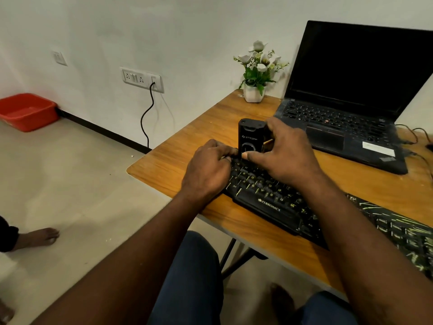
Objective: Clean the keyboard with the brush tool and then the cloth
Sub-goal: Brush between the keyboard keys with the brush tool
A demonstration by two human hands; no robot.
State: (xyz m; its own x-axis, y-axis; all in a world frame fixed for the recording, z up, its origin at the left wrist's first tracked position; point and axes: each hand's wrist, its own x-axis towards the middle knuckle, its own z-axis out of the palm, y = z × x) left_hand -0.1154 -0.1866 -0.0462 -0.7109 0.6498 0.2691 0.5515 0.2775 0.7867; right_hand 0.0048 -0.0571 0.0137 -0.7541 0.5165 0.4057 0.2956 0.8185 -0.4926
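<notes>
A black Zebronics keyboard [269, 202] lies slantwise on the wooden table [210, 123]. At its far left end a black box-shaped brush tool [249, 137] stands upright on the keys. My right hand [288, 156] grips the tool from the right side, thumb against its lower front. My left hand [208, 170] rests palm down on the keyboard's left end, fingertips touching the keys beside the tool's base. The bristles are hidden under the tool. No cloth is visible.
An open black laptop [351, 109] sits behind the keyboard at the right, cables trailing off its right side. A white pot of artificial flowers [255, 90] stands at the table's far edge. On the floor: a red tub [25, 111], a wall cable [147, 113], another person's foot [37, 238].
</notes>
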